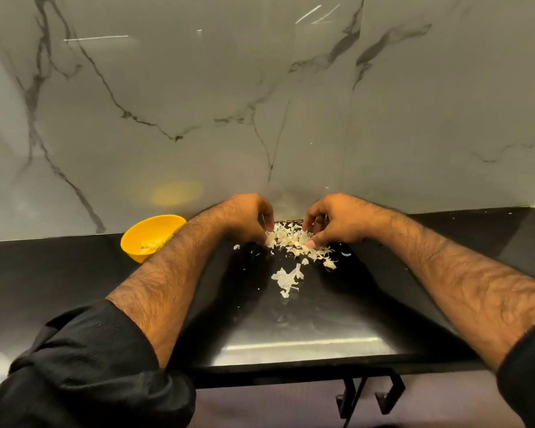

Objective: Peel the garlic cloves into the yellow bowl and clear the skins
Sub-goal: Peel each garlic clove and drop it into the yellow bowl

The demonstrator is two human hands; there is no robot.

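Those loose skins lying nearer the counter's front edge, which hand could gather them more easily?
Probably the right hand. Its thumb already rests on the skin pile, and the loose skins lie just below it. The left hand sits at the pile's far side, nearer the yellow bowl.

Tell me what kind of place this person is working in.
Probably a home kitchen: a glossy black countertop against a grey marble-veined wall, with a yellow bowl of peeled garlic and both hands gathering the garlic skins.
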